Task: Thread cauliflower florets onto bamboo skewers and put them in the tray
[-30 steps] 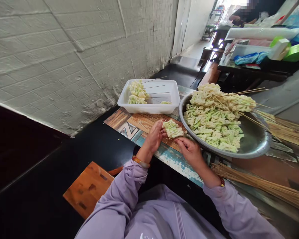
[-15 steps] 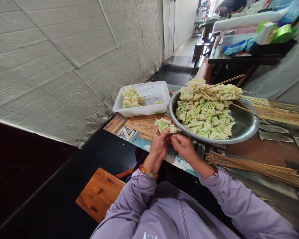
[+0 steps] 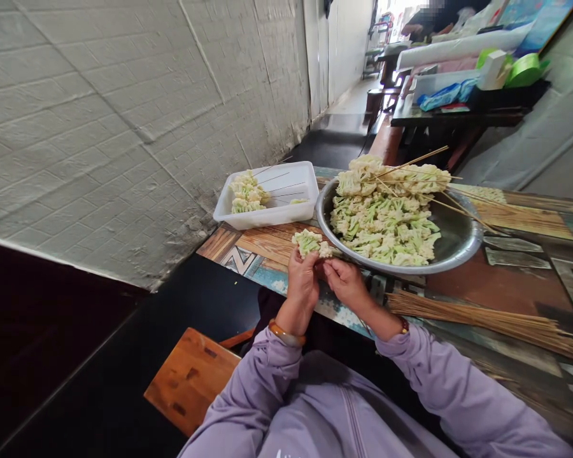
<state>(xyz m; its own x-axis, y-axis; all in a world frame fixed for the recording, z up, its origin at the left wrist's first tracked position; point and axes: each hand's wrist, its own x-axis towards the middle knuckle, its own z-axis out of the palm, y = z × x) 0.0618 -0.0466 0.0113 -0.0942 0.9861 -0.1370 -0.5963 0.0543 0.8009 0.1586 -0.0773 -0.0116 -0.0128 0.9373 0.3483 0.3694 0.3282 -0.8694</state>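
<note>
Pale green-white cauliflower florets [image 3: 308, 242] are held in the closed fingers of my left hand [image 3: 302, 280], over the near edge of the table. Close beside it, touching or nearly so, my right hand [image 3: 347, 284] pinches a thin bamboo skewer; most of it is hidden by the fingers, and a thin end shows below the wrist. Just beyond stands a metal basin [image 3: 458, 254] heaped with loose cauliflower [image 3: 386, 229], with several skewered pieces [image 3: 424, 178] laid on top. A white plastic tub [image 3: 267, 220] at the left holds skewered cauliflower [image 3: 247, 192].
A bundle of bamboo skewers [image 3: 482, 318] lies on the patterned wooden table [image 3: 477, 280] to the right. A wooden stool [image 3: 191, 378] stands at lower left by the white brick-patterned wall [image 3: 124, 127]. Behind, another table [image 3: 458, 117] carries wraps and boxes; a person [image 3: 430, 22] is farther back.
The view has shifted slightly, so the basin and back table appear a little farther left. Both hands keep nearly the same pose around the cauliflower.
</note>
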